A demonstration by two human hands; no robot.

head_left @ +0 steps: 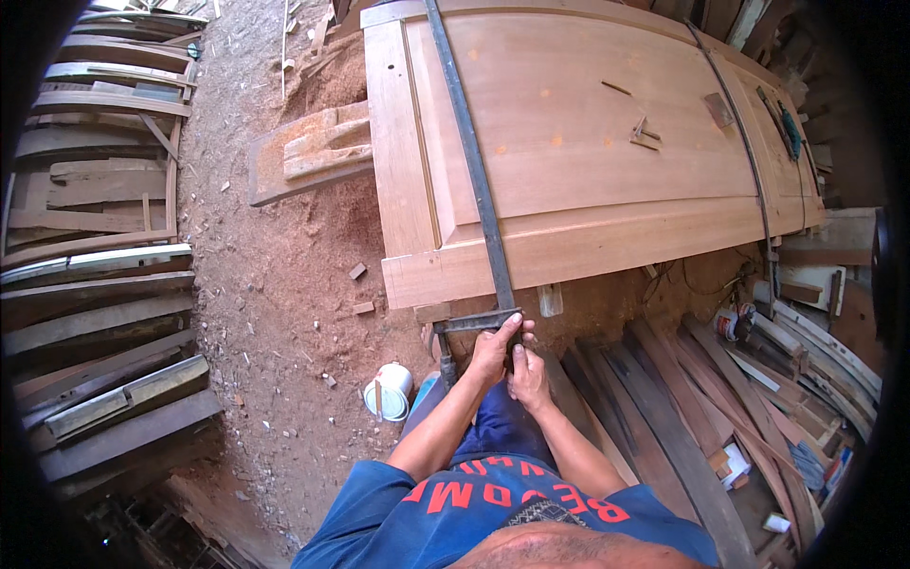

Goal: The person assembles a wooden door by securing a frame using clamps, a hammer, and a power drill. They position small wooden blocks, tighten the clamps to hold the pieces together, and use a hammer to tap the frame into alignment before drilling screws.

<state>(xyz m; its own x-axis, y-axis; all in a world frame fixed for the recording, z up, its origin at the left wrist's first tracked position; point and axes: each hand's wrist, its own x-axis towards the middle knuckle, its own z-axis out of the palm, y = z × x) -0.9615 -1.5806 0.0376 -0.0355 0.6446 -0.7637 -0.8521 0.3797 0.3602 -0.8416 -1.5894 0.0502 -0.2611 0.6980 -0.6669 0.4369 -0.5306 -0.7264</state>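
Note:
A long metal bar clamp (471, 142) lies across a panelled wooden door (559, 104). Its near end sticks out past the door's front edge, where the sliding jaw (464, 321) sits crosswise on the bar. My left hand (490, 353) is closed around the clamp by this jaw, thumb up against the bar's end. Just to its right, my right hand (528, 376) also wraps the clamp's end, its fingers curled. A small wood block (433, 313) is by the door edge near the jaw. Below the jaw's left end hangs the screw handle (447, 370).
A second bar clamp (739, 114) spans the door farther right. Wood scraps (646, 135) lie on the panel. Stacked boards (104, 313) line the left side; long planks (654, 408) lean at the right. A white bucket (389, 391) stands on the sawdust-covered ground (275, 284).

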